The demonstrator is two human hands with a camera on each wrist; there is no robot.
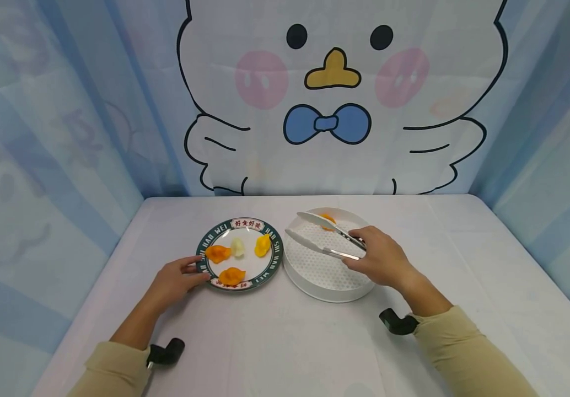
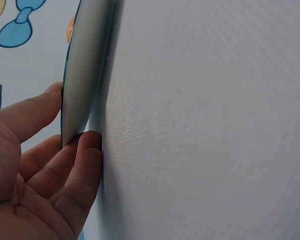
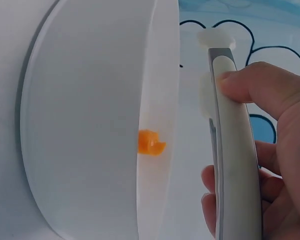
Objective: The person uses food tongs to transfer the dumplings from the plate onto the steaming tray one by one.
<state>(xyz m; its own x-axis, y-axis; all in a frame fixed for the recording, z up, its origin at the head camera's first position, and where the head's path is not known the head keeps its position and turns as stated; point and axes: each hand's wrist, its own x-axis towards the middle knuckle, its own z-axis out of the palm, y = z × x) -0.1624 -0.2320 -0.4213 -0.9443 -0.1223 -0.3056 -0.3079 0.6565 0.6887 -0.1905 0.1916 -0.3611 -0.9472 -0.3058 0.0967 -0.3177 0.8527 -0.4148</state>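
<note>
My left hand [image 1: 173, 281] holds the left edge of a round plate [image 1: 277, 251] with a green patterned rim. In the left wrist view, the thumb is on the plate's rim and the fingers reach under it. On the plate lie two orange dumpling-shaped pieces [image 1: 232, 276], a yellow one [image 1: 262, 246] and a pale one [image 1: 237, 247]. My right hand [image 1: 381, 256] grips metal tongs [image 3: 237, 150], their arms spread apart over a round white tray [image 1: 324, 275] with a dotted bottom. Toward the tray's back sits another orange piece [image 1: 328, 217], partly hidden by the tongs.
Plate and tray stand side by side on a table covered in white cloth [image 1: 285, 342]. A curtain [image 1: 332, 165] with a cartoon print hangs behind the table's far edge, and more curtain encloses both sides.
</note>
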